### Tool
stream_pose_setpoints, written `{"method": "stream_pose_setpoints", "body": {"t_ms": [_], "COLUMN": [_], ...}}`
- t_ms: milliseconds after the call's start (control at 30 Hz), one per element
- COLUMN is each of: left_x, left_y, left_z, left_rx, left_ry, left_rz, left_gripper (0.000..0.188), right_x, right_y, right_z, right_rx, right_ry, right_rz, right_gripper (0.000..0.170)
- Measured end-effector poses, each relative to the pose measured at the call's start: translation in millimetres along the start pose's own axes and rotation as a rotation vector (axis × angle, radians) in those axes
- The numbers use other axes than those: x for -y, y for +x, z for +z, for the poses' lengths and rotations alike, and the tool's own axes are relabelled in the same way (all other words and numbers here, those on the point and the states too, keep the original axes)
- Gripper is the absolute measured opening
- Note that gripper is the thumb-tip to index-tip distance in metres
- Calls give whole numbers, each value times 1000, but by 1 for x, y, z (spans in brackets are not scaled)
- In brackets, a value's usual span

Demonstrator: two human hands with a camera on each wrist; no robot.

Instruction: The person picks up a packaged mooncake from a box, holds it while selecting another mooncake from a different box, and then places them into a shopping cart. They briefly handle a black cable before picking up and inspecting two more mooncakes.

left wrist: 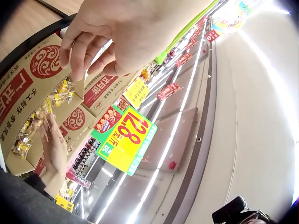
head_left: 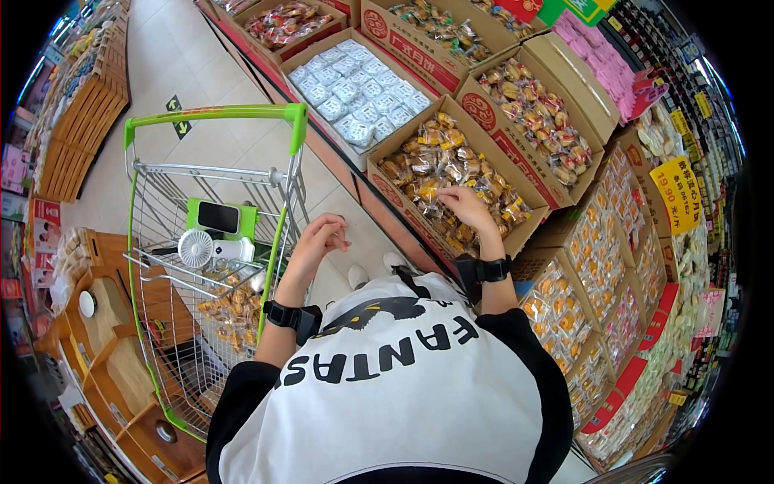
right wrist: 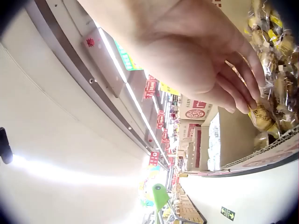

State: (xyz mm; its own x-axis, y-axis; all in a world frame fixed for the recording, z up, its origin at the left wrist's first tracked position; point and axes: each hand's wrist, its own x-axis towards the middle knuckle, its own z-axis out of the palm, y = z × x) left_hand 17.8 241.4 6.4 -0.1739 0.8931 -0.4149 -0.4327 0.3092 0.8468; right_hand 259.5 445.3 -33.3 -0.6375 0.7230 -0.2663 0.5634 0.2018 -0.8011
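My right hand [head_left: 469,211] reaches into a cardboard box [head_left: 516,239] of wrapped pastries [head_left: 427,158] with yellow labels. In the right wrist view, fingertips of my right hand [right wrist: 210,60] touch the clear wrapper of a round golden pastry [right wrist: 262,117]; a firm grip on it does not show. The left wrist view also shows my right hand [left wrist: 55,151] among the packets. My left hand [head_left: 319,240] hangs in the air between cart and box, its fingers loosely bent and holding nothing, as my left hand [left wrist: 112,35] also shows up close.
A green-handled cart [head_left: 211,114] stands at the left, carrying a white fan [head_left: 195,248], a phone [head_left: 218,216] and a bag of pastries [head_left: 234,316]. White packets [head_left: 355,89] fill the neighbouring box. More boxed pastries [head_left: 556,315] line the right side. A yellow-green price sign [left wrist: 127,140] hangs above.
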Motion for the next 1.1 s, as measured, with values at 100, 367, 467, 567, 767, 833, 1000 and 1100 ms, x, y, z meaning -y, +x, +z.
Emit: {"method": "stream_pose_setpoints", "body": {"t_ms": [100,367,467,567,767,833,1000,1100], "left_x": [1,3,7,-1,-1,0,2,3], "left_y": [-1,-2,-1,-7,-10,-11,-12,-13], "left_z": [-1,-1,-2,6,5,3,4,3], "left_rx": [-1,15,15,-17,70,44,15,17], "left_ry": [-11,-16,-60,-165,-76,-46,-9,31], "left_rz": [-8,10,53,64,54,78,154,189], "left_gripper": [14,15,17,21,22,19,12,12], "right_x": [17,89,119,114,112,111,107,101], "right_y": [-8,-35,-47,-44,-37,-36,-32,-30], "right_z": [-8,-15,-16,-5,20,23,29,33], "right_rx": [-36,23,164,248,472,484,526,548], "right_ry": [44,268,283,227,273,294,307,304], "right_rz": [-91,-281,-302,-482,-458,-427,-389,-419], "right_gripper": [23,22,23,25,20,19,17,17]}}
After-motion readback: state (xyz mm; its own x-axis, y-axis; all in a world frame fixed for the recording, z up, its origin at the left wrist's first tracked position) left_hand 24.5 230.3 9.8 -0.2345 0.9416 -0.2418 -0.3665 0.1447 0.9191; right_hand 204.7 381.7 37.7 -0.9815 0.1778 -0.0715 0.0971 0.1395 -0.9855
